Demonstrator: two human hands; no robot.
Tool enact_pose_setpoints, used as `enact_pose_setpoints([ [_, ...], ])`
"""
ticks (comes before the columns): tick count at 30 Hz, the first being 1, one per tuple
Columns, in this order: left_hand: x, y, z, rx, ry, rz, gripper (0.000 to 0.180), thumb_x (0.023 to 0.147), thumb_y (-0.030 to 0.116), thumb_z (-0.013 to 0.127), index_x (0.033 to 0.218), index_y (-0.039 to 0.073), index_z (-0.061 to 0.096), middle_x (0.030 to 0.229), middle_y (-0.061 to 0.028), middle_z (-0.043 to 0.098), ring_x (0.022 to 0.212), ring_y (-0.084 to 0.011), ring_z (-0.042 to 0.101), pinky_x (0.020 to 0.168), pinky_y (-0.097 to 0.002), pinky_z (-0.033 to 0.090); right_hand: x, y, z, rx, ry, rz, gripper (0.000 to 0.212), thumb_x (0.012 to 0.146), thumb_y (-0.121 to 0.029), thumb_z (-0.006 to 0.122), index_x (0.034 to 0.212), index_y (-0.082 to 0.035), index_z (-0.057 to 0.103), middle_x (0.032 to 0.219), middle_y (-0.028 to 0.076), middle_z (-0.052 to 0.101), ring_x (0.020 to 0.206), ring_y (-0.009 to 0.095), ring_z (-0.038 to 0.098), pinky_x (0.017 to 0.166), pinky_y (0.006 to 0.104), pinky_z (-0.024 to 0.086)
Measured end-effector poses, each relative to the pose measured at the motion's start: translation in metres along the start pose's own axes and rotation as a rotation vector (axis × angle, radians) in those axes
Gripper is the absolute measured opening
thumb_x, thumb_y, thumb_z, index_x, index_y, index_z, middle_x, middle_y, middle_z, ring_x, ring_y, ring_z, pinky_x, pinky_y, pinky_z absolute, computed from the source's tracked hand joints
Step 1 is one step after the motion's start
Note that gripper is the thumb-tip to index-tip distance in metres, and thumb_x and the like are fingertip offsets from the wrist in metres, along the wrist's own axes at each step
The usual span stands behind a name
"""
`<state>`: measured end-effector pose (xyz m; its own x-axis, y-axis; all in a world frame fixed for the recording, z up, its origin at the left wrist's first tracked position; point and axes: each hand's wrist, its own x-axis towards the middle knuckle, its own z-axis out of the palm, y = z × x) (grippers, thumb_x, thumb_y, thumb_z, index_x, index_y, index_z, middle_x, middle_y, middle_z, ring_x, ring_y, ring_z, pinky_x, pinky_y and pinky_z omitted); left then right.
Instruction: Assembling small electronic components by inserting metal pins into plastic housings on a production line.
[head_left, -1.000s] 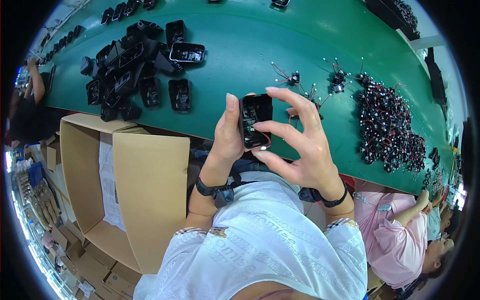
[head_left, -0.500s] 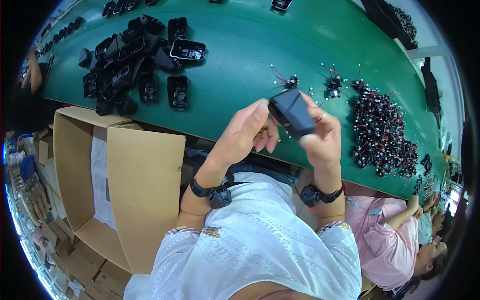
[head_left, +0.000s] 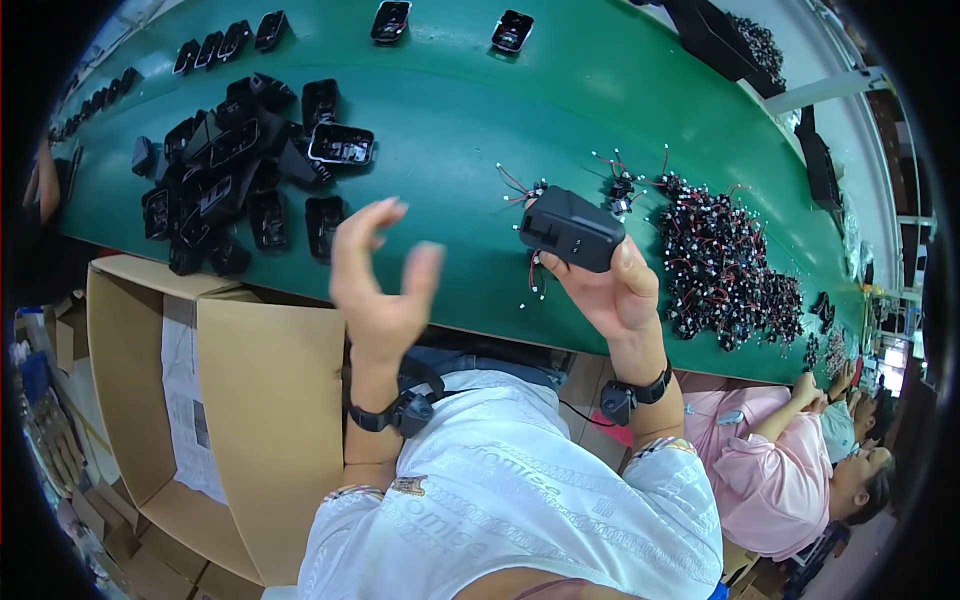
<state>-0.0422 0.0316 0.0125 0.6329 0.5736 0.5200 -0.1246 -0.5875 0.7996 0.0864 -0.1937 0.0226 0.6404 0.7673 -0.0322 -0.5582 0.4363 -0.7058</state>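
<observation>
My right hand [head_left: 622,295] grips a black plastic housing [head_left: 572,230] above the front of the green table, with a recess and small holes showing on its face. Off to the left, my left hand [head_left: 378,290] is raised with fingers apart and slightly blurred, holding nothing. Just beyond that hand lies a heap of black housings [head_left: 235,150], several of them open side up. Small black parts with red wires [head_left: 622,188] lie behind the held housing. A large pile of such wired parts [head_left: 715,260] spreads to the right of my right hand.
An open cardboard box [head_left: 275,400] stands against the table's front edge at left. More housings [head_left: 235,40] are lined up on the green table [head_left: 440,110] farther back. A person in pink [head_left: 765,465] sits at right; another person's arm [head_left: 47,180] shows at far left.
My left hand has moved left, away from the housing, and opened. My right hand still holds the housing, now turned to show its recessed face. The whole view has shifted somewhat.
</observation>
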Motion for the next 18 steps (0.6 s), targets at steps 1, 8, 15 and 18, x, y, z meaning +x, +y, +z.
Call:
enact_pose_setpoints([
  [1, 0.003, 0.007, 0.002, 0.022, -0.114, 0.127, 0.063, 0.081, 0.019, 0.085, 0.136, 0.003, 0.058, 0.131, -0.0142, 0.065, 0.119, -0.0291, 0.062, 0.098, -0.0387, 0.048, 0.001, 0.001, 0.009, -0.002, 0.016, 0.048, 0.066, 0.090, -0.036, 0.076, 0.137, 0.004, 0.054, 0.135, 0.019, 0.059, 0.121, 0.026, 0.060, 0.107, 0.0406, 0.046],
  [8, 0.012, 0.013, 0.017, -0.162, -0.298, 0.333, 0.062, 0.074, 0.033, 0.085, 0.128, 0.007, 0.068, 0.129, -0.0119, 0.069, 0.109, -0.0312, 0.069, 0.092, -0.0384, 0.055, -0.001, 0.011, 0.045, -0.005, 0.065, 0.206, 0.049, 0.088, -0.026, 0.079, 0.123, 0.005, 0.064, 0.116, 0.012, 0.071, 0.107, 0.017, 0.067, 0.102, 0.0357, 0.049],
  [15, 0.008, 0.009, 0.006, -0.114, -0.397, 0.338, 0.057, 0.071, 0.028, 0.084, 0.123, 0.010, 0.072, 0.124, -0.0090, 0.070, 0.105, -0.0290, 0.069, 0.087, -0.0370, 0.056, -0.011, 0.011, 0.043, -0.049, 0.051, 0.286, 0.044, 0.092, -0.021, 0.075, 0.124, 0.006, 0.064, 0.122, 0.012, 0.069, 0.112, 0.019, 0.066, 0.106, 0.0367, 0.048],
  [18, 0.009, 0.009, 0.004, -0.133, -0.437, 0.349, 0.057, 0.072, 0.032, 0.083, 0.124, 0.010, 0.072, 0.123, -0.0086, 0.070, 0.106, -0.0296, 0.069, 0.088, -0.0385, 0.055, -0.015, 0.010, 0.043, -0.189, 0.093, 0.266, 0.057, 0.088, -0.027, 0.076, 0.129, 0.009, 0.060, 0.123, 0.016, 0.068, 0.112, 0.023, 0.068, 0.105, 0.0403, 0.051],
])
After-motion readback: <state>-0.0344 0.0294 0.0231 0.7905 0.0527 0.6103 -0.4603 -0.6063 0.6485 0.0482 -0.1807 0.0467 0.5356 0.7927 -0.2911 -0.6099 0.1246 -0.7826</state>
